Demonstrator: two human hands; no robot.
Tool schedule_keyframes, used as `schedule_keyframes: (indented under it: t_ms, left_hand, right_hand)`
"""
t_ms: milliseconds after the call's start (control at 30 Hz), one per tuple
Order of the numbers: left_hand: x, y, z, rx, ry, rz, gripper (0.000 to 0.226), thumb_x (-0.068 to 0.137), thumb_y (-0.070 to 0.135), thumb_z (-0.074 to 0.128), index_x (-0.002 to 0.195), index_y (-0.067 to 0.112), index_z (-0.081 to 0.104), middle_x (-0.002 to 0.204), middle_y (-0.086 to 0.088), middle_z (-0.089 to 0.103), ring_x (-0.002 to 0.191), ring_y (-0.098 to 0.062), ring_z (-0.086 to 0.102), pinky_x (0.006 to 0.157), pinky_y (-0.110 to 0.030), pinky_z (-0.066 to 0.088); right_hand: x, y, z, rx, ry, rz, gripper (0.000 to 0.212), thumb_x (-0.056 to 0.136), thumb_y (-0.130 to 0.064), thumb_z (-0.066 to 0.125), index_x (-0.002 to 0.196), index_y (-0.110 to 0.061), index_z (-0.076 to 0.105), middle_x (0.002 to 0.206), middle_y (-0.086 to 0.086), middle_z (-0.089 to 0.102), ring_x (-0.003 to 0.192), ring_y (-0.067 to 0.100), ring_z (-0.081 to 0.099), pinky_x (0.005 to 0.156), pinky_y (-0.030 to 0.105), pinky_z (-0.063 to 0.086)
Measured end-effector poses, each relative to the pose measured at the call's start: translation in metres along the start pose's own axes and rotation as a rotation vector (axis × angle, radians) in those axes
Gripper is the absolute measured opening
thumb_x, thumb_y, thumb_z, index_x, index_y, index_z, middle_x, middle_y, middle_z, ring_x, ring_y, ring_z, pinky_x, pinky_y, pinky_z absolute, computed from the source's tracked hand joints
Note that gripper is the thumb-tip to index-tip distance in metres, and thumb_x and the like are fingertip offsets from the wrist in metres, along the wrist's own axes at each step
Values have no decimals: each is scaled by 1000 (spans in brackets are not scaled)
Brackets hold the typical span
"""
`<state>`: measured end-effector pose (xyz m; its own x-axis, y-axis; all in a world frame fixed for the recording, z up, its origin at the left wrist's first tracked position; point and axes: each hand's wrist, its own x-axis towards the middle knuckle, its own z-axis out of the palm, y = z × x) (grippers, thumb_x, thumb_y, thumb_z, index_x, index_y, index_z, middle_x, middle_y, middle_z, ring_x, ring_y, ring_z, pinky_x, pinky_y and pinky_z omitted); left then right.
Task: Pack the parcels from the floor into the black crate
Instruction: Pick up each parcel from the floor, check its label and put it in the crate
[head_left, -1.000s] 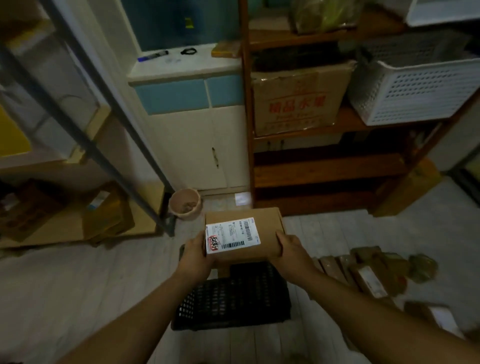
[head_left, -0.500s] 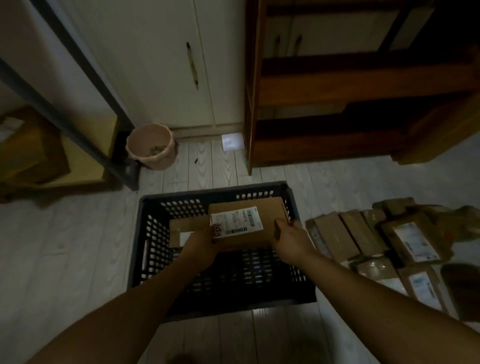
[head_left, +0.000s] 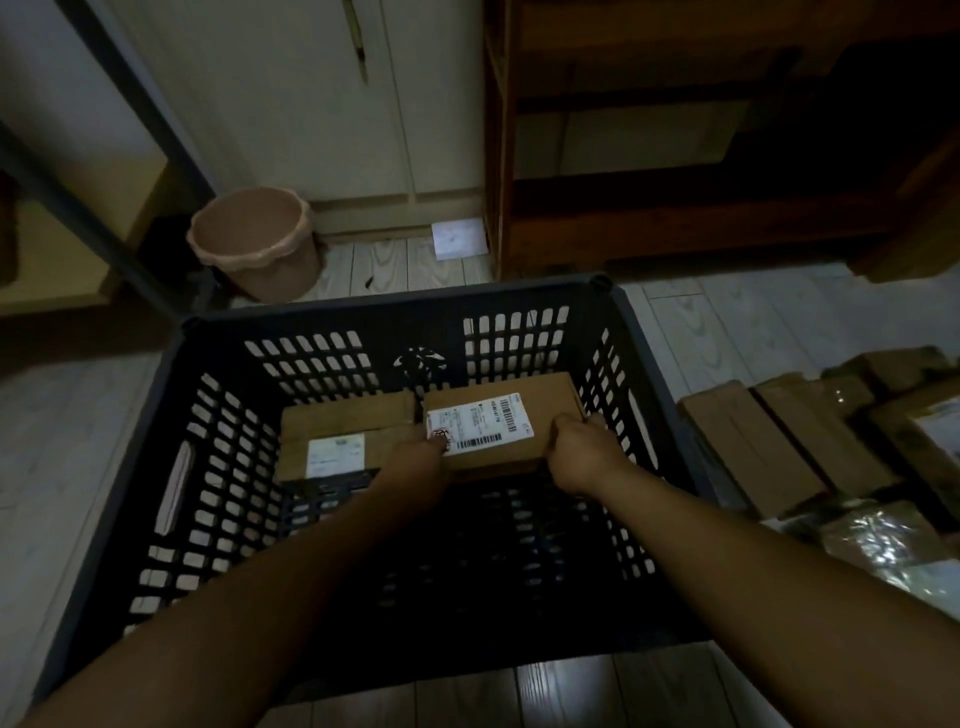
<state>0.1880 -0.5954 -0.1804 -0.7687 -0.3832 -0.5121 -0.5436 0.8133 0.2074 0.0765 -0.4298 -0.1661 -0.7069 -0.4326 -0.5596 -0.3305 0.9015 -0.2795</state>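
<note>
Holding a brown cardboard parcel with a white barcode label (head_left: 501, 421) low inside the black perforated plastic crate (head_left: 608, 306), we grip it by its two short ends so that it lies level, label upward, ready for the far right corner. It sits just beside a second brown cardboard parcel (head_left: 337, 436) already lying at the far left of the crate; packing side by side, we judge, leaves the near half free for later rows. Our left hand (head_left: 415, 460) closes on the left end, covering a corner of the label; our right hand (head_left: 579, 457) curls round the right end, knuckles toward us. Both forearms reach down over the near rim, roughly parallel. Whether the parcel already rests on the crate bottom we cannot tell. More brown parcels (head_left: 753, 447) lie on the pale plank floor (head_left: 727, 322) to our right.
</note>
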Motion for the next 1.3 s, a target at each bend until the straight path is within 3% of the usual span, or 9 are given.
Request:
schedule_keyframes:
  t_ms: [233,500,800,967,1100,1167,1233,1267,1300]
  left_hand:
    - [15,-9,18,53,-56,-8,50,97,21,37,145,11,27,153,-15,24,135,-33,32,114,-38,28]
    - [34,-22,27,76,-37,17,39,101,18,30,131,0,47,138,-19,46,128,-33,39,108,-38,29]
    - [39,-23,28,19,-24,-26,40,95,34,46,131,19,50,145,-6,41,137,-28,30,110,-46,28]
    - [3,-13,-22,49,-100,-43,53,91,48,45,139,28,36,151,-7,27,134,-33,30,109,-50,29]
    - [-65,6,-104,42,-138,-74,64,91,52,43,147,26,25,154,-6,24,140,-32,21,111,-50,27]
    - [-106,22,-155,83,-152,-44,67,94,50,38,150,21,17,158,-7,15,143,-30,15,116,-45,17]
    - [-150,43,-215,70,-118,-26,60,97,43,36,149,16,20,157,-8,16,144,-27,16,118,-40,12]
    - [-173,54,-243,45,-88,-30,59,98,42,37,148,14,23,156,-8,21,143,-26,19,117,-39,14]
    - [-196,65,-272,25,-56,-21,58,98,41,39,147,13,26,154,-8,26,141,-25,23,116,-38,18]
  right_hand:
    - [24,-2,12,26,-59,53,50,90,-14,51,137,-8,38,144,20,22,124,33,40,103,34,41]
    - [49,-5,33,70,-100,84,58,89,-22,51,143,-9,34,152,21,11,130,34,35,108,34,36]
    - [63,0,43,82,-205,78,64,88,-42,55,141,-15,31,154,18,6,136,38,25,113,43,29]
    - [16,-13,-5,103,-211,52,68,84,-50,56,142,-23,34,158,9,5,141,35,18,114,45,27]
    - [-58,-33,-90,126,-239,-15,72,82,-58,56,144,-26,38,154,14,22,134,36,33,113,38,31]
    - [-99,-44,-137,153,-242,-26,67,77,-67,48,134,-33,48,144,11,41,125,32,44,106,37,39]
    - [-142,-54,-185,196,-239,-7,38,80,-59,49,99,-30,63,113,7,59,106,24,55,84,27,47]
    - [-167,-59,-211,218,-231,-26,20,86,-48,53,79,-29,58,96,3,59,95,21,56,73,24,45]
    - [-191,-64,-236,228,-219,-26,23,89,-38,55,69,-30,50,86,-1,55,87,19,55,68,23,42]
